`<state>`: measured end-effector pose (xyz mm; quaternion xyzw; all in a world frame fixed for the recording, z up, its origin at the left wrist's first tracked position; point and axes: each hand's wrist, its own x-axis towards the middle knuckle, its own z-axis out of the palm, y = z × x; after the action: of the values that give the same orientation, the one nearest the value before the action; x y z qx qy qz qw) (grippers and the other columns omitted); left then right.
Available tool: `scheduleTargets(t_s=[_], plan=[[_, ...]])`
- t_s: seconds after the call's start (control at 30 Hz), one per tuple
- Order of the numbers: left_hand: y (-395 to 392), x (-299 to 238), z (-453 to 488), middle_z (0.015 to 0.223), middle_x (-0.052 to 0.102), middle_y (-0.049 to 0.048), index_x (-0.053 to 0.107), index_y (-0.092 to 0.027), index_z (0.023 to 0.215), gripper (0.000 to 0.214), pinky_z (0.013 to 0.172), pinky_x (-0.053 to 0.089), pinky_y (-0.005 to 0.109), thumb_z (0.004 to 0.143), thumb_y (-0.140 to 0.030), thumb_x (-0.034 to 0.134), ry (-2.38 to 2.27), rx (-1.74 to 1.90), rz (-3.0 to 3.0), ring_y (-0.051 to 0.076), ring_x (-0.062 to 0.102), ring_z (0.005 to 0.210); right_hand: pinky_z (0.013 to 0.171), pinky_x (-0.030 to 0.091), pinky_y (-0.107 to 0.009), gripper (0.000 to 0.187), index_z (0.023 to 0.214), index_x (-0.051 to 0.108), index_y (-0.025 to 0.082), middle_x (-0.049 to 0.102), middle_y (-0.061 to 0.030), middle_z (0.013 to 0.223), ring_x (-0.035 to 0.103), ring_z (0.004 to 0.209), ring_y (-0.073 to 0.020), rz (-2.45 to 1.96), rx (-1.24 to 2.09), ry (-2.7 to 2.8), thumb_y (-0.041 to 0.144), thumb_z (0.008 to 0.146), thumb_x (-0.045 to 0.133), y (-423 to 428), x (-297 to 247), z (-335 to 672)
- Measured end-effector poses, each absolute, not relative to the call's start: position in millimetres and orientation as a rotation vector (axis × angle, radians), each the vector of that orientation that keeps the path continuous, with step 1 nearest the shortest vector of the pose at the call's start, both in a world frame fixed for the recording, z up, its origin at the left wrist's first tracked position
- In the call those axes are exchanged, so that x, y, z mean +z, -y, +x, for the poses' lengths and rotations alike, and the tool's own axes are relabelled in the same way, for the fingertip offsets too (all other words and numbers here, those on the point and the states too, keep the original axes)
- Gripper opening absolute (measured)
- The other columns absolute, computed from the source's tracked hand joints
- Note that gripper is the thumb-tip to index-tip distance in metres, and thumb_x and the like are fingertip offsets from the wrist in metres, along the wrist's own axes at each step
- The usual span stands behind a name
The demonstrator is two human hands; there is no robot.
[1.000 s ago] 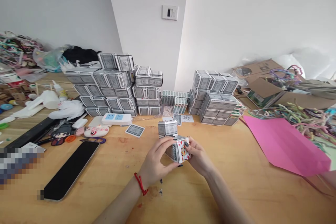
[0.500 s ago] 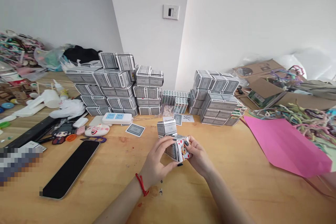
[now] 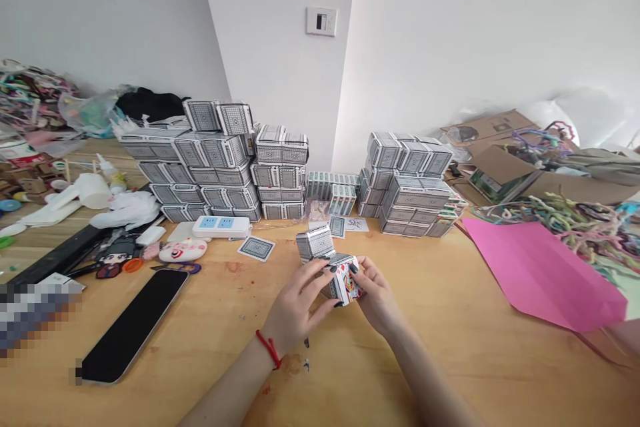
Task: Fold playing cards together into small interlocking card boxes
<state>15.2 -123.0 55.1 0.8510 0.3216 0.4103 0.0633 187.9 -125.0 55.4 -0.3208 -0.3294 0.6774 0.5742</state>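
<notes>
Between my hands is a small block folded from playing cards [image 3: 349, 282], with a red court card facing me. My left hand [image 3: 298, 301], with a red cord at its wrist, grips the block's left side, fingers on top and thumb at the lower edge. On the right side my right hand [image 3: 374, 293] holds it, with the thumb pressed on the court card. Just behind, a block with grey card backs [image 3: 316, 243] touches or joins the held one; I cannot tell which. A loose card [image 3: 257, 249] lies face down to the left.
Tall stacks of card blocks [image 3: 215, 173] stand at the back left, more blocks [image 3: 415, 193] at the back right. A power strip [image 3: 221, 226] and a phone [image 3: 135, 327] lie left. Pink paper [image 3: 545, 273] and yarn [image 3: 565, 227] lie right.
My left fingers have shifted slightly over the top edge of the held block. The whole view has moved a little; both hands keep their grip.
</notes>
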Motion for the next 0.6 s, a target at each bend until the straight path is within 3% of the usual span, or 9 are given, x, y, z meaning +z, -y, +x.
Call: scheduleTargets(t_s=[0.4,0.6], plan=[[117.2,50.0,8.7,0.12,0.049,0.0121,0.042,-0.016,0.116,0.044,0.089,0.048,0.035,0.075,-0.024,0.057,-0.848,1.353,2.755,0.021,0.048,0.112,0.049,0.038,-0.019,0.021,0.079,0.051,0.019,0.06,0.0013,0.067,0.052,0.052,-0.0086,-0.754,1.607,0.76,0.03,0.07,0.066,125.3,54.1,186.2],[115.3,50.1,6.2,0.123,0.045,0.0122,0.043,-0.019,0.115,0.04,0.09,0.046,0.038,0.078,-0.025,0.054,-0.827,1.236,2.773,0.022,0.044,0.115,0.05,0.039,-0.019,0.022,0.081,0.05,0.02,0.061,0.0006,0.072,0.053,0.054,-0.009,-0.773,1.587,0.778,0.031,0.07,0.065,126.4,58.0,186.9]])
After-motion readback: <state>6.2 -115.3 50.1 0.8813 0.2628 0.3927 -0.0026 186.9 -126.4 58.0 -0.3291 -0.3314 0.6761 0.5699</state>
